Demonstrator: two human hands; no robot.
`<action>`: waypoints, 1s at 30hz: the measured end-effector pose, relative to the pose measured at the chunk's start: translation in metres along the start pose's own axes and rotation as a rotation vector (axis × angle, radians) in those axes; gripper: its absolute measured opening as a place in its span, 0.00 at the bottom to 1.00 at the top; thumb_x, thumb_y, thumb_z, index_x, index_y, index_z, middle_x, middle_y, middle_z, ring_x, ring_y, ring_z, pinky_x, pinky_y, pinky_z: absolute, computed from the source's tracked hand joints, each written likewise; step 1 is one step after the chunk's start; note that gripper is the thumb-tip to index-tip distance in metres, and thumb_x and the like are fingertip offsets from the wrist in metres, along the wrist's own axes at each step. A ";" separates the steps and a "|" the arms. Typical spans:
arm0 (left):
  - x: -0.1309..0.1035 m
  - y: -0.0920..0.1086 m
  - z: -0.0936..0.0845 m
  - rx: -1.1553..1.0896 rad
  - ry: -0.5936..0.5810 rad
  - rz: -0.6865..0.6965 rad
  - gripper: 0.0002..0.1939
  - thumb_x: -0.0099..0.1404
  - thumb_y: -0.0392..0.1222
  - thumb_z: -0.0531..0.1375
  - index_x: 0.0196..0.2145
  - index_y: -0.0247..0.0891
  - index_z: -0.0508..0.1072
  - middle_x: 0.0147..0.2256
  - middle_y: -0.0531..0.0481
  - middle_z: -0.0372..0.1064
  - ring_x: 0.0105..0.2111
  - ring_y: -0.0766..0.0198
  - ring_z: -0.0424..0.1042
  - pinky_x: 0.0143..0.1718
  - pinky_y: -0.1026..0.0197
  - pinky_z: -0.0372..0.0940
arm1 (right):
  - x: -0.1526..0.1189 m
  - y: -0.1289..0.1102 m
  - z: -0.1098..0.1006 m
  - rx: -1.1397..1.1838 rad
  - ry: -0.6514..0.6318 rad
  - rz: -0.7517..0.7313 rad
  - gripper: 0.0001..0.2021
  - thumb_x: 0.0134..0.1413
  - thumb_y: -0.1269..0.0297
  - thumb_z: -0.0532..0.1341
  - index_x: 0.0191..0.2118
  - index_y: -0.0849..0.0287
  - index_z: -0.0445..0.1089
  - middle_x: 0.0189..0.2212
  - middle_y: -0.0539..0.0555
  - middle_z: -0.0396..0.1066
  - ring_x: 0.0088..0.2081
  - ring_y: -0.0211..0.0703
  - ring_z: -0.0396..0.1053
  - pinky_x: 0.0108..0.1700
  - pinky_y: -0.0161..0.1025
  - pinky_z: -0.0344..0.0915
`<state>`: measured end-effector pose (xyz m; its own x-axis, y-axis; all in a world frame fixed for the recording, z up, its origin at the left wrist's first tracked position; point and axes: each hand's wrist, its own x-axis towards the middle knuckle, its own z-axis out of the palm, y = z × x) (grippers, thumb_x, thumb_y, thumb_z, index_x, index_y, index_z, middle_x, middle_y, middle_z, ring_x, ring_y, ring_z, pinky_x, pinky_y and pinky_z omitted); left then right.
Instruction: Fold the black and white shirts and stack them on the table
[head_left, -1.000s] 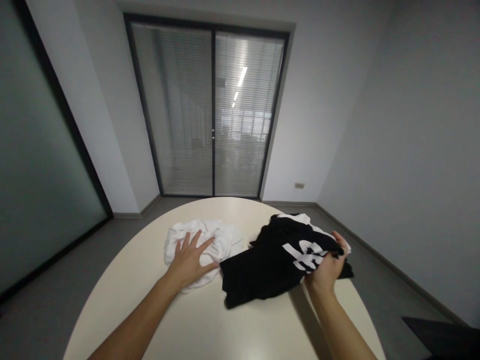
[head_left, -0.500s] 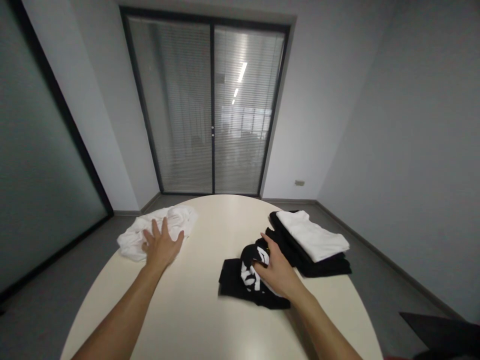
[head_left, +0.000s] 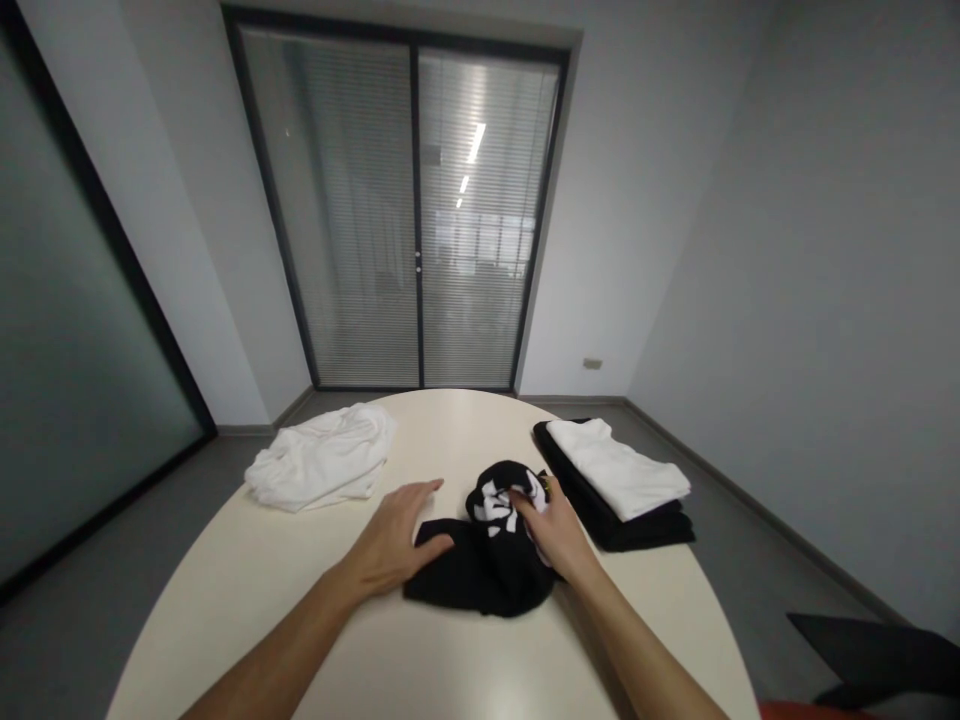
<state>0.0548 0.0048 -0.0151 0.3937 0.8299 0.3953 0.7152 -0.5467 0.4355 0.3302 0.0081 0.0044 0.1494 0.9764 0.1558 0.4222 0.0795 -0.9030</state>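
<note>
A black garment (head_left: 480, 575) with a white print lies bunched on the round table in front of me, its upper part crumpled into a roll. My right hand (head_left: 559, 535) is closed on the bunched, printed part at its right side. At the garment's left edge, my left hand (head_left: 394, 540) is open, thumb and fingers apart, the thumb over the black cloth. Whether the left thumb presses on the cloth I cannot tell. The exact cut of the garment is hidden by its folds.
A rumpled white cloth (head_left: 322, 460) lies at the table's far left edge. To the right sits a stack with a folded white garment (head_left: 619, 470) on top of folded black cloth (head_left: 592, 515). The pale table (head_left: 360, 660) has a curved rim. A dark object (head_left: 877, 650) stands beyond it, lower right.
My left hand has left the white cloth and come right and nearer to the black garment. My right hand still holds the garment, which has shifted left and been pulled clear of the stack.
</note>
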 end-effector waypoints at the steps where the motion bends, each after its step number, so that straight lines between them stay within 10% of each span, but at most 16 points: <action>1: -0.002 0.009 0.004 -0.027 -0.031 0.002 0.35 0.61 0.54 0.65 0.62 0.40 0.63 0.57 0.41 0.68 0.56 0.48 0.66 0.59 0.47 0.59 | 0.003 -0.001 -0.002 0.075 0.025 0.038 0.22 0.51 0.46 0.63 0.46 0.58 0.69 0.40 0.59 0.77 0.44 0.54 0.75 0.48 0.47 0.68; 6: 0.001 0.011 0.005 -0.190 -0.103 -0.135 0.10 0.67 0.45 0.56 0.39 0.43 0.76 0.38 0.49 0.77 0.41 0.55 0.74 0.46 0.55 0.66 | 0.009 -0.006 -0.019 0.256 0.069 0.106 0.22 0.57 0.45 0.55 0.45 0.58 0.72 0.44 0.59 0.77 0.45 0.54 0.74 0.47 0.45 0.68; 13: 0.016 -0.040 -0.031 -0.435 0.575 -0.447 0.19 0.60 0.59 0.58 0.34 0.39 0.74 0.36 0.46 0.76 0.41 0.52 0.74 0.47 0.52 0.66 | 0.008 0.000 -0.041 -0.312 0.129 -0.110 0.19 0.58 0.49 0.56 0.47 0.56 0.70 0.39 0.56 0.77 0.41 0.53 0.73 0.43 0.44 0.66; 17: 0.016 -0.035 -0.040 -0.635 0.723 -0.511 0.24 0.57 0.61 0.62 0.40 0.38 0.74 0.39 0.45 0.76 0.43 0.53 0.74 0.48 0.53 0.67 | 0.004 0.002 -0.038 -0.543 0.059 -0.259 0.14 0.59 0.58 0.56 0.45 0.56 0.72 0.41 0.58 0.75 0.46 0.53 0.71 0.48 0.46 0.65; 20: 0.015 -0.014 -0.038 -0.930 0.590 -0.496 0.29 0.56 0.60 0.65 0.48 0.38 0.71 0.45 0.43 0.75 0.45 0.53 0.75 0.46 0.54 0.70 | 0.000 -0.003 -0.039 -0.628 0.066 -0.441 0.24 0.51 0.69 0.56 0.55 0.57 0.69 0.56 0.60 0.69 0.60 0.57 0.61 0.61 0.55 0.56; 24: 0.009 0.019 -0.027 -1.188 0.244 -0.359 0.33 0.60 0.56 0.66 0.59 0.42 0.65 0.61 0.40 0.63 0.55 0.49 0.70 0.49 0.53 0.70 | -0.017 -0.020 -0.033 -0.589 -0.228 -0.680 0.40 0.44 0.72 0.58 0.67 0.49 0.57 0.68 0.53 0.54 0.70 0.60 0.42 0.68 0.65 0.31; 27: 0.001 0.038 -0.017 -1.230 -0.047 -0.211 0.33 0.63 0.53 0.64 0.62 0.44 0.62 0.64 0.38 0.59 0.57 0.48 0.69 0.54 0.49 0.68 | -0.031 -0.033 -0.016 -0.468 -0.307 -0.676 0.43 0.49 0.65 0.61 0.71 0.51 0.47 0.67 0.58 0.56 0.67 0.59 0.52 0.68 0.64 0.33; 30: -0.003 0.045 -0.011 -1.018 -0.136 -0.113 0.24 0.71 0.51 0.55 0.61 0.42 0.64 0.58 0.37 0.67 0.54 0.51 0.72 0.56 0.46 0.66 | -0.033 -0.034 -0.001 -0.419 -0.257 -0.599 0.26 0.56 0.64 0.60 0.61 0.50 0.64 0.57 0.57 0.70 0.58 0.54 0.66 0.67 0.59 0.45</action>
<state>0.0798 -0.0236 0.0121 0.4614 0.8534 0.2424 -0.0503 -0.2476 0.9675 0.3118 -0.0270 0.0301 -0.4018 0.8107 0.4257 0.6758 0.5763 -0.4596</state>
